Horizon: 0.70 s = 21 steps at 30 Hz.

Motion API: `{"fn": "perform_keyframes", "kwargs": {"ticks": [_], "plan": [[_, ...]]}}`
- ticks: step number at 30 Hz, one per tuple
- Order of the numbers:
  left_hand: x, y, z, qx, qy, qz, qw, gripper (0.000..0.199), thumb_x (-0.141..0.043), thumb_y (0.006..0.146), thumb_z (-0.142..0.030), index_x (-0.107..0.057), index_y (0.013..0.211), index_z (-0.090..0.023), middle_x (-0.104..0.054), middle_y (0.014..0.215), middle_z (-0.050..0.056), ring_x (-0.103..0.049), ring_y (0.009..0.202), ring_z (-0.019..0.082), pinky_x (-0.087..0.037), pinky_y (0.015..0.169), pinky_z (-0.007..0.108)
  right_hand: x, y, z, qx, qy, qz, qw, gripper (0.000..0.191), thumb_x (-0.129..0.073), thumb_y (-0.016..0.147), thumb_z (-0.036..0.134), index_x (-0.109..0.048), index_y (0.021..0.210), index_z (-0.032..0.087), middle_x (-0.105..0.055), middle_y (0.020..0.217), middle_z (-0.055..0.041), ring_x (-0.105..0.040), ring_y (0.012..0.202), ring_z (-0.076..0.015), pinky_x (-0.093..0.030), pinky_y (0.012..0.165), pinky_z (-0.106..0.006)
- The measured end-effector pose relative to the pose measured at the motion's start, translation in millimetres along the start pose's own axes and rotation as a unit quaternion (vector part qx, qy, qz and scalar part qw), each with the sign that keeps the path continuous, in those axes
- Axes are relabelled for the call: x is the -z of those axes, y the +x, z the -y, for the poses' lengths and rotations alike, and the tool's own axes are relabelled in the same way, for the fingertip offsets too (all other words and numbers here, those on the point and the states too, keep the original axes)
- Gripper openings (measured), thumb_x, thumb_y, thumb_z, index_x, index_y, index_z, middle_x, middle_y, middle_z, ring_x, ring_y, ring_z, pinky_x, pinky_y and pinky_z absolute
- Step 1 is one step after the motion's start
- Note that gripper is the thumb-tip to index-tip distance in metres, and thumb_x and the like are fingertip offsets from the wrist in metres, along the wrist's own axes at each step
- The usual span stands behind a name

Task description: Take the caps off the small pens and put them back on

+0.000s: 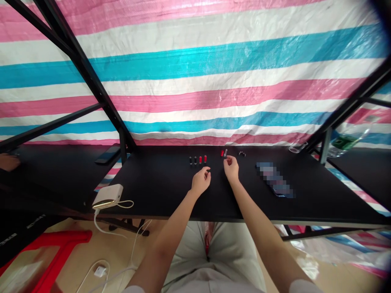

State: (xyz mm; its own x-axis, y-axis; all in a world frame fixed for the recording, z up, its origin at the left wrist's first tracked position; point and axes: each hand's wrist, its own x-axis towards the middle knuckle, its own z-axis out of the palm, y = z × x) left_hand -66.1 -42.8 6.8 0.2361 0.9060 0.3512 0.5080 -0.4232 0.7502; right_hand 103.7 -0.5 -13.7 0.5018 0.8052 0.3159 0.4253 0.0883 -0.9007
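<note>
My left hand (201,180) is over the black table (159,191), its fingers curled and pinched near a small dark piece at the fingertips that is too small to name. Just beyond it stand two black cylinders (193,160) and two red cylinders (203,160) in a row. My right hand (231,167) has its fingertips together beside a silver piece (225,153); whether they hold anything is hidden. Left of the silver piece is another red piece (222,153). Small dark and silver parts (242,154) lie farther right.
A blurred phone-like object (275,179) lies on the right. A white power bank (108,195) with cables sits at the left front edge. Black frame bars (122,142) rise at both sides. Another person's hand (9,162) rests at the far left, near a phone (108,154).
</note>
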Motion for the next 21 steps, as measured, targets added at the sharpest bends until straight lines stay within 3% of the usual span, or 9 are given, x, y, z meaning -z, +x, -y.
{"fn": "perform_keyframes", "kwargs": {"ticks": [5, 11, 17, 21], "plan": [[-1.9, 18.3, -13.4, 0.055, 0.122, 0.032, 0.991, 0.056, -0.043, 0.079, -0.022, -0.024, 0.132, -0.021, -0.062, 0.087, 0.005, -0.058, 0.078, 0.017, -0.042, 0.069, 0.027, -7.6, -27.1, -1.1, -0.019, 0.139, 0.017, 0.99, 0.027, -0.05, 0.073, 0.039, -0.053, 0.086, 0.016, -0.057, 0.074, -0.0034, -0.053, 0.062, -0.0129, -0.045, 0.059, -0.027], [-1.3, 43.9, -24.1, 0.112, 0.215, 0.081, 0.967, 0.073, -0.043, 0.078, -0.023, -0.002, 0.138, -0.018, -0.061, 0.095, 0.013, -0.06, 0.082, 0.023, -0.041, 0.07, 0.031, -3.7, -31.5, -2.4, -0.03, 0.15, 0.045, 0.987, 0.027, -0.051, 0.072, 0.041, -0.054, 0.085, 0.017, -0.055, 0.068, -0.0015, -0.052, 0.06, -0.0124, -0.044, 0.055, -0.025], [-6.5, 51.2, -22.3, 0.126, 0.228, 0.088, 0.961, 0.074, -0.045, 0.077, -0.022, -0.005, 0.138, -0.015, -0.062, 0.088, 0.015, -0.061, 0.081, 0.025, -0.041, 0.07, 0.032, -3.3, -32.5, -1.5, -0.031, 0.144, 0.058, 0.987, 0.028, -0.051, 0.072, 0.042, -0.054, 0.086, 0.017, -0.056, 0.068, -0.0017, -0.054, 0.061, -0.013, -0.044, 0.056, -0.025], [-10.5, 51.9, -15.3, 0.103, 0.235, 0.058, 0.965, 0.06, -0.043, 0.078, -0.019, -0.022, 0.135, -0.016, -0.061, 0.093, 0.016, -0.06, 0.081, 0.025, -0.041, 0.069, 0.032, -4.0, -31.9, -3.4, -0.033, 0.145, 0.06, 0.987, 0.029, -0.051, 0.072, 0.043, -0.054, 0.085, 0.017, -0.057, 0.068, -0.0021, -0.054, 0.061, -0.013, -0.045, 0.056, -0.026]]}}
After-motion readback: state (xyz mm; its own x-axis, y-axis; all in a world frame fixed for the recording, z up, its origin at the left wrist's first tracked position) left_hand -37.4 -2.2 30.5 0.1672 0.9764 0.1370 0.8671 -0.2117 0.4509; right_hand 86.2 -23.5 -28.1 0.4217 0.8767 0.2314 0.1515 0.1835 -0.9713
